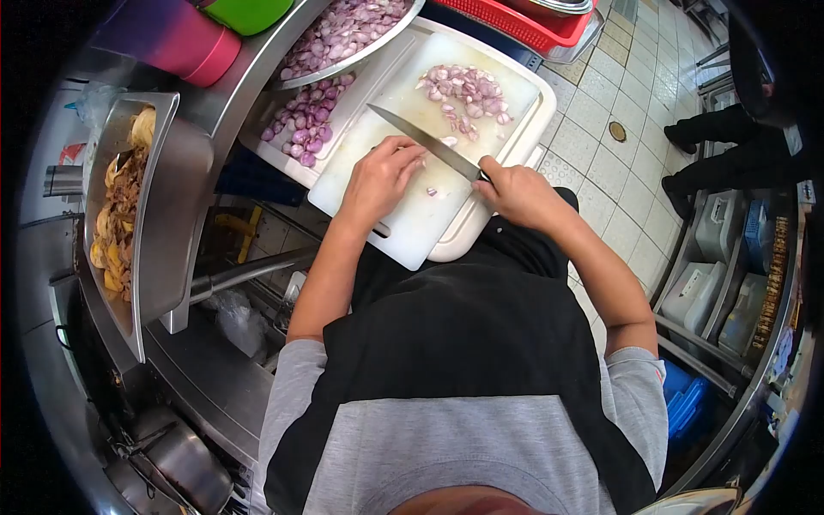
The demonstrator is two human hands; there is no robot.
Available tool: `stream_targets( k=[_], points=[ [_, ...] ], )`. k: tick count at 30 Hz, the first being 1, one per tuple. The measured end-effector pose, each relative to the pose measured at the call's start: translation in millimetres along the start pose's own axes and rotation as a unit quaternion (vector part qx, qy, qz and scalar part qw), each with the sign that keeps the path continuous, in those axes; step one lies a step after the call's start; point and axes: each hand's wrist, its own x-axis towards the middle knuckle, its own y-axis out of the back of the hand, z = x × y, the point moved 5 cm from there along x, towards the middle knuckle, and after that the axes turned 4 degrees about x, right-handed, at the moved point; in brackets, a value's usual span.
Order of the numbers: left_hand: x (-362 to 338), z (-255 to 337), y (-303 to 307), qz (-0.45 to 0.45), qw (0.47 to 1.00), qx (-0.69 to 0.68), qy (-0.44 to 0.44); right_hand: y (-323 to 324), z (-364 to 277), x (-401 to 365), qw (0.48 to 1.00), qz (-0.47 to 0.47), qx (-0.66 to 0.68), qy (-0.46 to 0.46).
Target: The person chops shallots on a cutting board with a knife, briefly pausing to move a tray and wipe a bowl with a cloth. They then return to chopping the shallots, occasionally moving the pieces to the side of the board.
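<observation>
My right hand [518, 194] is wrapped round the handle of a kitchen knife [433, 144], whose long blade slants up to the left across a white cutting board [360, 184]. Close beside the blade, my left hand [384, 178] has its fingers bent and pressed together on a shallot, mostly hidden beneath the fingertips. Cut shallots [472, 93] lie in a loose heap on the board's far part. One small shallot piece [432, 191] rests alone between my hands. Peeled whole shallots [302, 124] sit left of the board in a cream tub [536, 129] that carries the board.
A metal bowl [365, 56] heaped with shallots stands at the far left. Nearer on the left is a deep steel pan [176, 180] of cooked food. A red basket [524, 21] is beyond the board. Another person's legs [721, 142] show at right, beside a rack [699, 283].
</observation>
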Motion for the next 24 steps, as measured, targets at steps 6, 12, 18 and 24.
stream_targets(
  k=[6, 12, 18, 24],
  points=[
    [-20, 2, -2, 0.090, 0.995, -0.030, 0.023, 0, -17, -6, 0.998, 0.009, -0.039, 0.045],
    [-20, 2, -7, 0.110, 0.994, 0.009, -0.003, 13, -30, 6, 0.996, -0.044, -0.053, 0.051],
    [-17, 1, -8, 0.100, 0.995, 0.016, 0.003, 38, -48, 7, 0.989, -0.128, -0.071, 0.034],
    [-17, -1, -9, 0.116, 0.993, 0.010, 0.000, -9, -26, 10, 0.999, -0.037, 0.015, 0.030]
  ],
)
